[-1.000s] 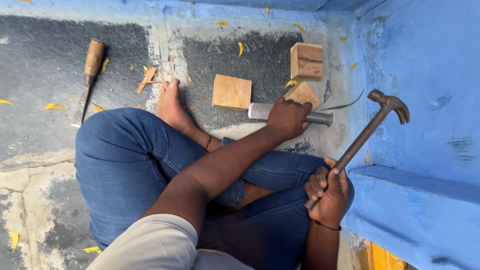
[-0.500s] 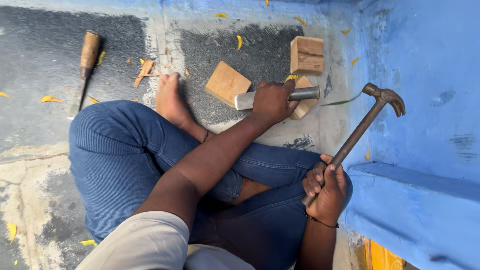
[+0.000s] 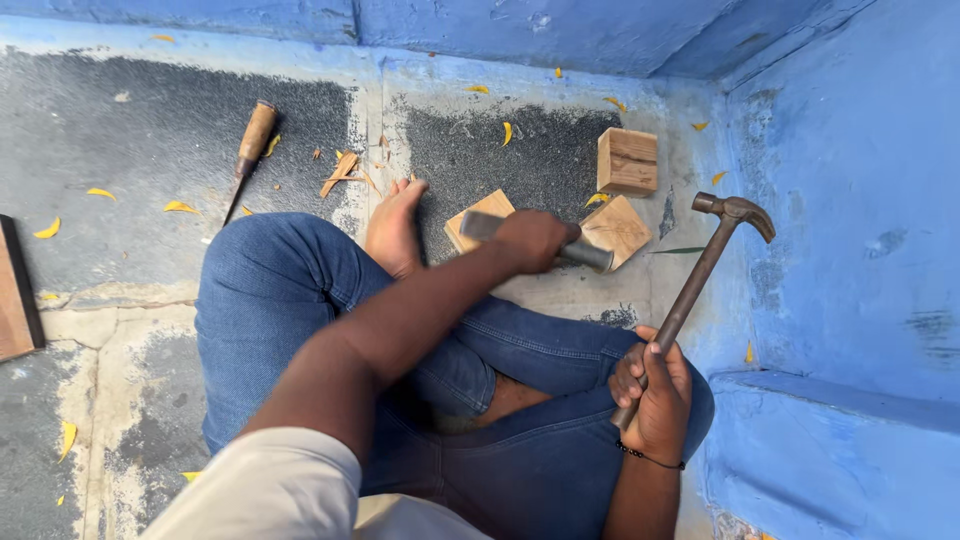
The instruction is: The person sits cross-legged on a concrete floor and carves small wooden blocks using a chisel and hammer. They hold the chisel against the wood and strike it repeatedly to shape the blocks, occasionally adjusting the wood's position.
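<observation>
I sit cross-legged on a concrete floor. My left hand [image 3: 530, 240] grips a grey metal chisel [image 3: 588, 256] lying across two small wooden blocks, one [image 3: 474, 213] just left of the hand and one [image 3: 620, 228] just right of it. A third, thicker wooden block [image 3: 627, 160] stands farther back. My right hand [image 3: 655, 395], over my right knee, holds a claw hammer by its handle [image 3: 688, 295], with the head [image 3: 738, 211] raised to the right of the blocks.
A wooden-handled chisel [image 3: 250, 140] lies on the floor at the far left, wood chips [image 3: 340, 172] beside it. My bare foot [image 3: 393, 228] rests next to the blocks. A brown board [image 3: 14, 295] sits at the left edge. Blue walls and a ledge [image 3: 830, 400] close in on the right.
My left hand has slid the metal chisel leftward over the blocks, and the flat block under it has turned. The hammer stays raised in my right hand.
</observation>
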